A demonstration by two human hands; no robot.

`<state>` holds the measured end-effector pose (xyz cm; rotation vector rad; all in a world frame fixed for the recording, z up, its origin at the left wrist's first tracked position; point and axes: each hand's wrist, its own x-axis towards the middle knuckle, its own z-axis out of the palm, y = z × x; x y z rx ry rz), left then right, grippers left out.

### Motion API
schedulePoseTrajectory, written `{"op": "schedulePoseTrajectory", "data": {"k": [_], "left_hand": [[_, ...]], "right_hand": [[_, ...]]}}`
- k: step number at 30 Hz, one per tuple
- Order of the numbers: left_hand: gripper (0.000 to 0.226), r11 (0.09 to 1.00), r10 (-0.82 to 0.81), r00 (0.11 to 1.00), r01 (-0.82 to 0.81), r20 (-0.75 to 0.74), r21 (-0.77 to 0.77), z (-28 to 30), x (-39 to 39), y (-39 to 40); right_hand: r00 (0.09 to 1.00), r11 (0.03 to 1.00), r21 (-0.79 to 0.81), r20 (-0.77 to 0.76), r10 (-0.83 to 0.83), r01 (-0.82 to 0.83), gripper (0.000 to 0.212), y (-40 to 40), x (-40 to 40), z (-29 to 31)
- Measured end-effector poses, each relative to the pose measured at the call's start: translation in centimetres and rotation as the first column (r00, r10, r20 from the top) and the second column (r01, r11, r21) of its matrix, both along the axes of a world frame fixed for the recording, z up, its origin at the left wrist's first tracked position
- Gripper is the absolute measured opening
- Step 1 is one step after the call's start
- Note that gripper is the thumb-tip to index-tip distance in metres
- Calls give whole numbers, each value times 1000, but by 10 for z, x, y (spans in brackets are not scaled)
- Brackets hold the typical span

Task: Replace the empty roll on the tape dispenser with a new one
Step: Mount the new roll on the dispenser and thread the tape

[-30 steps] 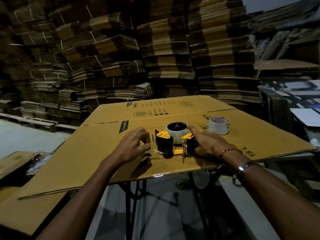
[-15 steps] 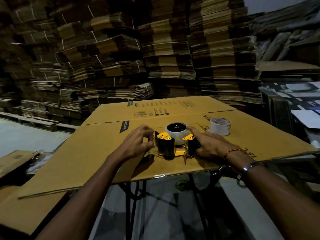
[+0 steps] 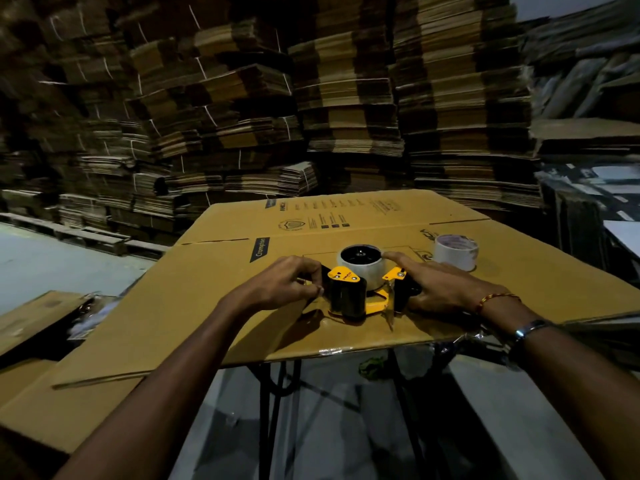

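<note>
**Both hands on the yellow and black tape dispenser**

The tape dispenser (image 3: pixel 360 289) lies on its side on a flattened cardboard box (image 3: pixel 207 306), between the two hands. Its frame is yellow with black parts: a black roller stands at the near side, and yellow plates with small screws sit on top. On the far part of the dispenser sits a tape roll (image 3: pixel 360 263), pale on the outside, with a black hub in its middle.

The left hand (image 3: pixel 280 285) has curled fingers and pinches the left edge of the dispenser, beside the black roller. The right hand (image 3: pixel 440 285) rests flat on the dispenser's right side, and its forefinger is stretched out and touches the roll.

Beyond the right hand, apart from it, a second roll (image 3: pixel 455 251), white, stands on the cardboard.
</note>
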<state>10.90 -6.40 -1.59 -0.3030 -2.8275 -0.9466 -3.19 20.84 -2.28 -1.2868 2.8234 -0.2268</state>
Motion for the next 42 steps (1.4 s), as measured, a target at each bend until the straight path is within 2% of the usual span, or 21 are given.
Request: {"op": "schedulePoseTrajectory", "data": {"k": [10,12,15,20,23,27,29,32,42], "left_hand": [[6,999,40,999,-41,-12,-29,-2,0,3],[6,998,52,999,-52,-11,-30,-2,1,3],[7,998,61,998,-61,-15,-10,-3,2,5],[8,998,58,998,-58,-28,8,-4,2,4],[8,1000,23,1000,-23,9,-14,-3,5,3],[5,1000,2,991,-1,136,-12,-7,9,3],[5,1000,26,991,-24,130,-17,-9,11,4],[6,996,40,996,-46,80,71,-8,14,4],[14,983,-23,992,0,121,183,2,24,5]], "right_hand": [[1000,999,-25,-13,29,-29,99,2,-5,-2],[996,995,-72,41,78,-75,97,3,-4,3],[965,974,-181,200,169,-133,86,9,-2,15],[911,956,-222,322,257,-191,67,14,-1,20],[913,949,-206,286,292,-239,56,12,-2,15],[927,953,-190,250,280,-236,55,15,-4,12],[927,952,-197,247,281,-236,55,16,-3,11],[929,948,-202,229,289,-245,55,17,-2,9],[924,948,-205,248,291,-244,55,16,-1,10]]}}
